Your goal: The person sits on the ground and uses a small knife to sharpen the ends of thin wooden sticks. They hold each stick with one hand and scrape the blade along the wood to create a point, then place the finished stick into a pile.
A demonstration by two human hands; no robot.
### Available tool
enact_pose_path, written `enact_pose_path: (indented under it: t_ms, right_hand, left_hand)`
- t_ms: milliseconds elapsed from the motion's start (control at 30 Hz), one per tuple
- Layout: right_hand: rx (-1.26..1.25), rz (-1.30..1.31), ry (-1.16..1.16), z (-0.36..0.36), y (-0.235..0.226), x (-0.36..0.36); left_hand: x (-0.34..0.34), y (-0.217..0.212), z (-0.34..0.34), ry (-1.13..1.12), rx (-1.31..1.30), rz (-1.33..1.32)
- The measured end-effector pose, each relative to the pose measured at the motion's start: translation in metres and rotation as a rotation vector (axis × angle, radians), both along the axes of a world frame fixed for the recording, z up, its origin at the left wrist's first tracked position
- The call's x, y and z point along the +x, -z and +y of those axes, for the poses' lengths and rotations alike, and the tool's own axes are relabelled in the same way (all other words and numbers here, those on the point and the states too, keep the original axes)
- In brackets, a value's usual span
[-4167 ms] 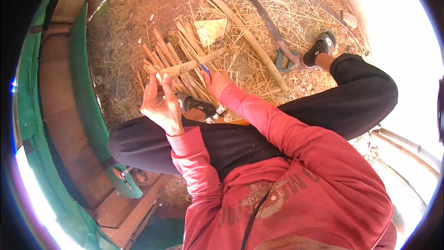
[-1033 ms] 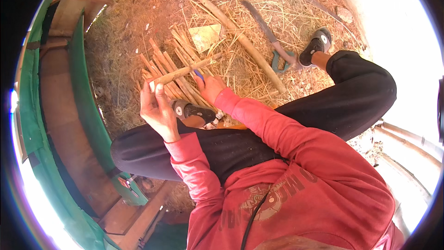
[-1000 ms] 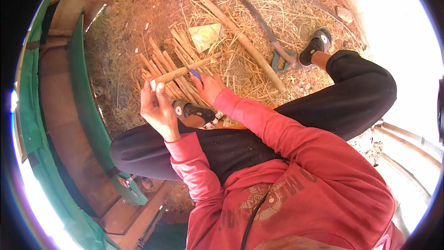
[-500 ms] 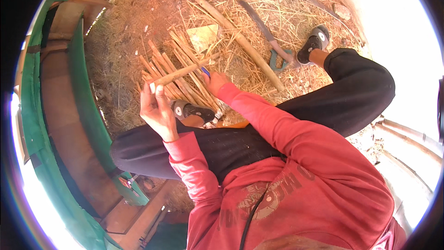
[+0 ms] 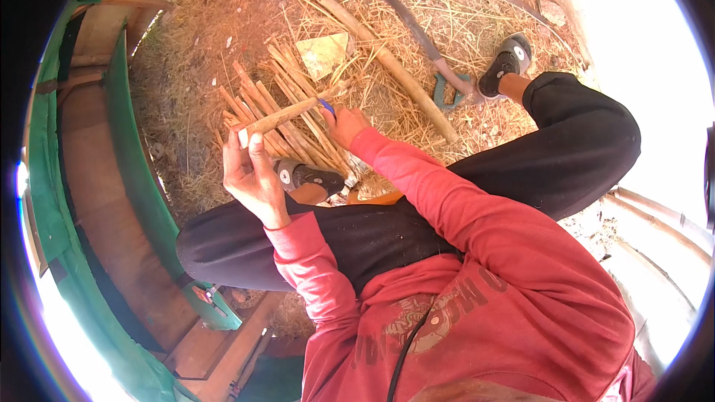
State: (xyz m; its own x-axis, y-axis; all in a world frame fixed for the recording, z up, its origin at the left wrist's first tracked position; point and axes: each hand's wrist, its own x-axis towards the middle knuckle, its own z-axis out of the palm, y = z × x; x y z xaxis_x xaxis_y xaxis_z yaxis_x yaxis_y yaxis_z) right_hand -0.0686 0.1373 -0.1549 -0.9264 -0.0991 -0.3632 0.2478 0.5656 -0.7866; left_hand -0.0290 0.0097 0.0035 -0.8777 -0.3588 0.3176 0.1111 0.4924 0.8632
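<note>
A pale wooden stick point(image 5: 287, 116) slants across in front of me, its near end pinched between the thumb and fingers of my left hand point(image 5: 249, 171). My right hand point(image 5: 348, 128) is closed round a small blue tool point(image 5: 327, 107), which meets the stick toward its far end. The fingers hide most of this tool, so its working end cannot be made out. Beneath the held stick lies a loose bundle of split sticks point(image 5: 244, 97) on the straw-strewn ground, close to my left shoe point(image 5: 316, 179).
A long wooden pole point(image 5: 365, 33) lies beyond my hands. Right of it rests a dark blade point(image 5: 408, 21) with a brownish grip, beside a green looped handle point(image 5: 450, 93). A flat yellowish block point(image 5: 322, 56) sits by the sticks. Green-edged boards point(image 5: 138, 149) stand at left.
The view has shifted slightly. More of the blue tool shows against the stick, and its tilt differs a little. Both hands keep their holds.
</note>
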Motion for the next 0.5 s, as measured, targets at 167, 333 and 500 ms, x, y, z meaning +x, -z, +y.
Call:
enact_pose_path:
  t_ms: [167,333,500]
  right_hand:
    - [-0.021,-0.289,0.044,0.008,0.046,-0.018]
    - [-0.304,-0.051,-0.188,0.007,-0.092,0.000]
    - [-0.344,0.282,-0.148,-0.015,-0.129,0.030]
  left_hand:
    - [-0.001,-0.005,0.004,-0.006,-0.024,-0.012]
    - [0.006,0.010,-0.012,-0.138,-0.060,0.018]
    - [0.004,-0.009,-0.005,-0.016,-0.125,-0.010]
